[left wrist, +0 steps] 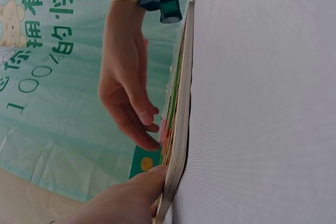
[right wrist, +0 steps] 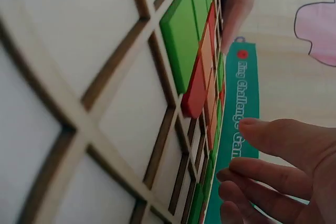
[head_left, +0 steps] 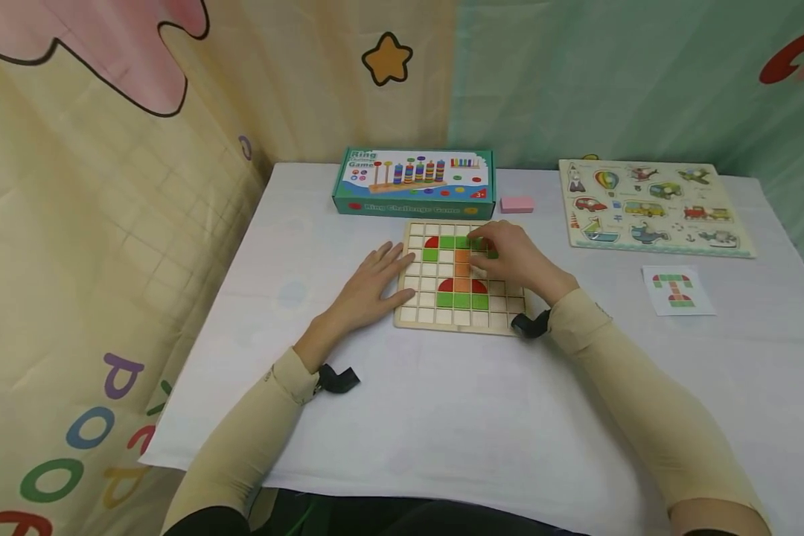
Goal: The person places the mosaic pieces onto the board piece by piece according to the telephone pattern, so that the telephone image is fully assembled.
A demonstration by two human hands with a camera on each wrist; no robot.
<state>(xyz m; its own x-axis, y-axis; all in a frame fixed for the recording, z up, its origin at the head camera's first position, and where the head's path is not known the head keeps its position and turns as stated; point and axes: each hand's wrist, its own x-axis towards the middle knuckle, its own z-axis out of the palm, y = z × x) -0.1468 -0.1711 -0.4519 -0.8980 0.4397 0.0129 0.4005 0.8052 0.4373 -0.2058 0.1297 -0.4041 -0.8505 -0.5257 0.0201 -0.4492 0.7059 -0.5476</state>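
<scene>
A wooden grid board (head_left: 412, 314) lies on the white table, with green, orange and red tiles set in its cells. Three green tiles (head_left: 462, 301) form a low row, below a column of orange tiles (head_left: 462, 268) flanked by red rounded tiles (head_left: 446, 285). My left hand (head_left: 368, 286) rests along the board's left edge, fingers straight, thumb (left wrist: 152, 178) at the rim. Over the board's upper right is my right hand (head_left: 517, 257), hiding some cells there. In the right wrist view its thumb and fingers (right wrist: 268, 174) are apart, with nothing visible between them.
Behind the board stands a green Ring Challenge Game box (head_left: 412, 205), with a pink block (head_left: 517, 205) beside it. A picture puzzle board (head_left: 616, 195) lies at the back right. In front of it is a small card (head_left: 700, 304) printed with a similar tile pattern.
</scene>
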